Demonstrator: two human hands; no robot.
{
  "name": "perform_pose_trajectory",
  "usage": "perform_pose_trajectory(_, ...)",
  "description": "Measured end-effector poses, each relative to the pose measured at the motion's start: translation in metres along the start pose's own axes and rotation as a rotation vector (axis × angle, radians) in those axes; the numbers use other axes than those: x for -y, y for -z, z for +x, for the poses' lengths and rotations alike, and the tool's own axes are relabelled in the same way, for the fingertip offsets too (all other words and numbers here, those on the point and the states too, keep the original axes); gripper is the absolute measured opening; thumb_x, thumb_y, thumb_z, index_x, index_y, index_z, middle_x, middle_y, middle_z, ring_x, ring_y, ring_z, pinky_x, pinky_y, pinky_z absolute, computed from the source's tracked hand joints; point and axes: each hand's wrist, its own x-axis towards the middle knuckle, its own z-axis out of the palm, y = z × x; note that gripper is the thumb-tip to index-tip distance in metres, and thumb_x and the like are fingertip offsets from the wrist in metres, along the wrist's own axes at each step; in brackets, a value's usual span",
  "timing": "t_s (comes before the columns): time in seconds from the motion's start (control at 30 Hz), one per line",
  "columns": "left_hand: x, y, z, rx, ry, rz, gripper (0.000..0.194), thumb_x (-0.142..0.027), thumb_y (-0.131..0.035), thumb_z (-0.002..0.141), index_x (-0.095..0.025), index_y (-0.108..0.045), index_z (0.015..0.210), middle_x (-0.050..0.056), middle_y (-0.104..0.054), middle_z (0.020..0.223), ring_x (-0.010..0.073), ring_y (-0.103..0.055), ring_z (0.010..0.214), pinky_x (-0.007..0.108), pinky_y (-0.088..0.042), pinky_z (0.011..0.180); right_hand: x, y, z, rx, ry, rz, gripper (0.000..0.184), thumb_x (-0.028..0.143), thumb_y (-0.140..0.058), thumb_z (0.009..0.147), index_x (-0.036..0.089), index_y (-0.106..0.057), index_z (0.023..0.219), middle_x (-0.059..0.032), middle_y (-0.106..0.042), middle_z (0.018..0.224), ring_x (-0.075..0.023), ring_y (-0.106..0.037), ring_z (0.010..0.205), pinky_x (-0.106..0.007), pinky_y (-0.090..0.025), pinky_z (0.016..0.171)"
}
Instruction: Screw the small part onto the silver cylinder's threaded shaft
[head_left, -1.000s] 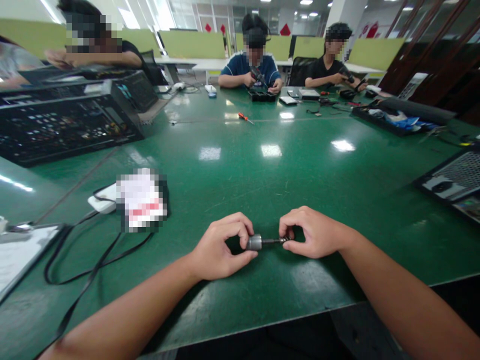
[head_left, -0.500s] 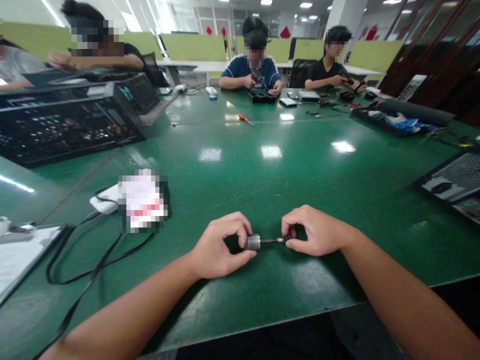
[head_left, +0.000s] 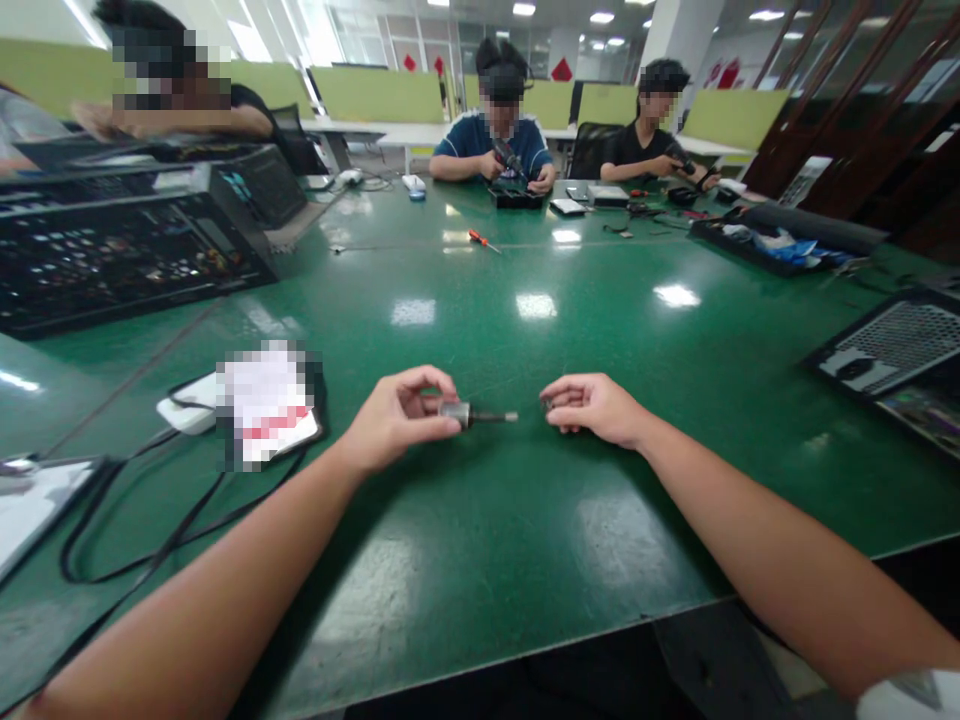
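My left hand (head_left: 394, 415) pinches a short metal cylinder with a thin dark shaft (head_left: 455, 412) between thumb and fingers, holding it above the green table. The shaft points right, and its tip is a lighter metal. Across a small gap, my right hand (head_left: 596, 408) has its thumb and fingers closed on a small dark metal piece (head_left: 547, 404). Most of that piece is hidden by the fingers; it looked ridged, like a coil, a moment before. The shaft's tip and the small piece are apart.
A phone-like object under a blurred label (head_left: 270, 400), a white power strip (head_left: 187, 410) and black cords lie left. Computer cases stand at left (head_left: 135, 240) and right (head_left: 900, 350). An orange screwdriver (head_left: 480, 240) lies farther back. Co-workers sit across the table (head_left: 450, 530).
Both hands have moved forward, away from the table's near edge, and apart. The small dark piece has come off the shaft's tip and is now in my right hand.
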Motion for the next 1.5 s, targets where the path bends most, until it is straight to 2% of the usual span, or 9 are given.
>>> perform_pose_trajectory(0.1,0.019,0.016,0.051,-0.28,0.125,-0.133,0.042,-0.023,-0.095,0.056,-0.014,-0.069,0.087,0.004,-0.074,0.079,0.0197,-0.074,0.068,0.035,-0.062,0.071,-0.006,0.016,0.044,-0.172,0.065,0.105,0.046,0.038,-0.09,0.062,0.018,-0.071,0.099,0.0023,-0.069,0.071,-0.0091,-0.057,0.054,-0.022,-0.044,0.052)
perform_pose_trajectory(0.27,0.055,0.032,0.131,-0.467,0.115,-0.084,0.035,-0.013,-0.09,0.063,-0.015,-0.065,0.088,0.004,-0.074,0.083,0.0158,-0.074,0.07,0.029,-0.062,0.07,-0.005,0.046,0.114,-0.429,0.149,0.254,0.035,0.033,-0.088,0.064,0.02,-0.067,0.088,0.006,-0.06,0.066,-0.0064,-0.045,0.052,-0.021,-0.038,0.05)
perform_pose_trajectory(0.37,0.068,0.035,0.158,-0.539,0.077,-0.071,0.028,-0.014,-0.084,0.074,-0.015,-0.066,0.095,0.005,-0.074,0.09,0.0145,-0.074,0.077,0.027,-0.061,0.075,-0.007,0.054,0.14,-0.541,0.192,0.317,0.029,0.033,-0.082,0.073,0.022,-0.067,0.096,0.0031,-0.067,0.08,-0.0079,-0.055,0.061,-0.02,-0.042,0.055)
perform_pose_trajectory(0.43,0.073,0.035,0.167,-0.542,0.059,-0.073,0.025,-0.016,-0.081,0.079,-0.015,-0.067,0.1,0.007,-0.075,0.095,0.0151,-0.075,0.081,0.027,-0.061,0.077,-0.01,0.052,0.153,-0.581,0.214,0.338,0.028,0.035,-0.077,0.08,0.024,-0.067,0.104,0.0001,-0.072,0.096,-0.0098,-0.065,0.077,-0.02,-0.048,0.063)
perform_pose_trajectory(0.57,0.076,0.032,0.172,-0.467,0.047,-0.07,0.029,-0.016,-0.083,0.078,-0.014,-0.07,0.104,0.009,-0.075,0.1,0.0177,-0.076,0.083,0.03,-0.062,0.078,-0.015,0.036,0.17,-0.54,0.228,0.326,0.029,0.033,-0.075,0.084,0.026,-0.068,0.111,-0.0025,-0.074,0.116,-0.0147,-0.072,0.106,-0.026,-0.054,0.083)
perform_pose_trajectory(0.7,0.074,0.028,0.169,-0.434,0.029,-0.059,0.03,-0.017,-0.085,0.076,-0.015,-0.071,0.103,0.008,-0.075,0.102,0.0173,-0.076,0.083,0.031,-0.062,0.08,-0.017,0.02,0.176,-0.446,0.23,0.258,0.028,0.03,-0.081,0.082,0.024,-0.071,0.107,-0.0051,-0.076,0.113,-0.0172,-0.074,0.104,-0.033,-0.056,0.091)
perform_pose_trajectory(0.97,0.07,0.022,0.164,-0.387,0.011,-0.084,0.03,-0.017,-0.086,0.074,-0.016,-0.07,0.1,0.007,-0.074,0.102,0.0176,-0.076,0.084,0.036,-0.063,0.084,-0.015,0.014,0.174,-0.443,0.213,0.245,0.02,0.022,-0.075,0.085,0.021,-0.07,0.104,-0.0044,-0.077,0.106,-0.015,-0.074,0.095,-0.03,-0.058,0.084)
perform_pose_trajectory(1.3,0.072,0.019,0.164,-0.328,-0.022,-0.184,0.038,-0.022,-0.091,0.068,-0.015,-0.069,0.098,0.006,-0.074,0.102,0.0176,-0.075,0.086,0.039,-0.063,0.089,-0.011,0.006,0.172,-0.421,0.191,0.177,0.029,0.031,-0.08,0.086,0.022,-0.062,0.107,-0.002,-0.076,0.096,-0.0127,-0.073,0.082,-0.025,-0.055,0.074)
perform_pose_trajectory(1.5,0.067,0.009,0.163,-0.279,-0.002,-0.201,0.049,-0.016,-0.094,0.05,-0.013,-0.07,0.092,0.003,-0.074,0.093,0.0168,-0.073,0.082,0.035,-0.061,0.084,-0.005,-0.003,0.168,-0.383,0.19,0.096,0.029,0.037,-0.084,0.082,0.018,-0.064,0.091,-0.0003,-0.072,0.08,-0.013,-0.07,0.074,-0.025,-0.053,0.072)
